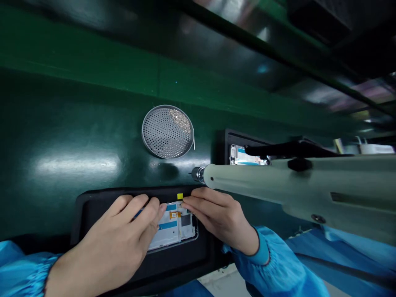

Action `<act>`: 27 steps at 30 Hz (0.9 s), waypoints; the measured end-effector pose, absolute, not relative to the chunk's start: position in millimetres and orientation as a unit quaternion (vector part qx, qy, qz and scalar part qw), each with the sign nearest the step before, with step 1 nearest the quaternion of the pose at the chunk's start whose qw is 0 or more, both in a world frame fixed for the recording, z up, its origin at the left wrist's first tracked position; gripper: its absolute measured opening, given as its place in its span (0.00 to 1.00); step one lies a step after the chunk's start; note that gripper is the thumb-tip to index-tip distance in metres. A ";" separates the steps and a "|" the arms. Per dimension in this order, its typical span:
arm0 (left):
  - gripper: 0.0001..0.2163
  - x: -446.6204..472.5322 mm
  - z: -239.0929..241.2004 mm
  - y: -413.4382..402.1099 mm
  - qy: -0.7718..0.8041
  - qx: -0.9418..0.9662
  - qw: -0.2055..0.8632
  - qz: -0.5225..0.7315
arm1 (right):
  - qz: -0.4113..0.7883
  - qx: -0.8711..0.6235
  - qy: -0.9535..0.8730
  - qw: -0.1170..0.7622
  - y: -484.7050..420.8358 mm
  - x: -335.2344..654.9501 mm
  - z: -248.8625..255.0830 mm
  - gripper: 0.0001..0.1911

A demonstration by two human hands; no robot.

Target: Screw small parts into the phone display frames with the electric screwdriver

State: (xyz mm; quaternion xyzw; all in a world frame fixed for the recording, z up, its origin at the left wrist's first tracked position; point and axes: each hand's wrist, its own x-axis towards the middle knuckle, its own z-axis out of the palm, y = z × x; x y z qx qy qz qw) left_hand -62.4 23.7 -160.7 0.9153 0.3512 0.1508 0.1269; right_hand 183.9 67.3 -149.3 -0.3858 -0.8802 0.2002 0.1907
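A phone mid-frame with its screen (pixel 170 233), white with blue strips, an orange flex cable and a dark square, lies in a black padded tray (pixel 198 251). My left hand (pixel 123 235) bends over its left part, fingers closed on the upper edge and covering that side. My right hand (pixel 222 214) is closed too, with fingertips pinched together at the upper right edge. Whatever is between them is hidden. A small yellow tab (pixel 180 196) sticks up just beside those fingertips.
An electric screwdriver (pixel 247 179) juts in from the right, its bit above my right hand. Beyond the tray stands a round perforated dish (pixel 161 132) with many tiny screws. Behind the screwdriver is a second black tray (pixel 227 142) holding another phone frame (pixel 244 156).
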 end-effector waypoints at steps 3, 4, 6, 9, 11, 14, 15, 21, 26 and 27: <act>0.18 -65.4 -161.9 23.1 0.347 0.915 0.136 0.153 | 0.166 -0.368 -0.890 0.211 64.8 186.2 -153.1 0.06; 0.18 -66.1 -161.9 23.2 0.344 0.916 0.138 0.154 | 0.156 -0.364 -0.893 0.213 64.4 186.9 -153.8 0.06; 0.17 -66.9 -161.0 23.6 0.341 0.917 0.137 0.154 | 0.159 -0.362 -0.895 0.207 65.8 187.8 -152.6 0.06; 0.16 -66.4 -158.5 24.6 0.337 0.920 0.129 0.151 | 0.217 -0.374 -0.885 0.170 73.0 187.4 -144.5 0.07; 0.16 -65.5 -157.1 25.2 0.335 0.922 0.122 0.150 | 0.270 -0.379 -0.874 0.141 79.0 186.5 -137.4 0.08; 0.17 -64.9 -156.9 25.9 0.332 0.923 0.121 0.153 | 0.315 -0.379 -0.862 0.114 83.7 185.8 -131.2 0.08; 0.17 -65.0 -157.2 25.9 0.332 0.922 0.125 0.153 | 0.310 -0.376 -0.866 0.112 83.5 186.3 -131.3 0.08; 0.17 -66.1 -158.9 24.0 0.339 0.917 0.138 0.160 | 0.191 -0.289 -0.925 0.154 74.5 195.0 -143.7 0.09; 0.17 -65.1 -158.7 24.9 0.342 0.917 0.134 0.155 | 0.189 -0.284 -0.927 0.155 76.3 194.1 -143.1 0.10; 0.17 -65.0 -158.8 25.3 0.340 0.918 0.133 0.154 | 0.198 -0.297 -0.921 0.152 77.3 192.8 -141.8 0.09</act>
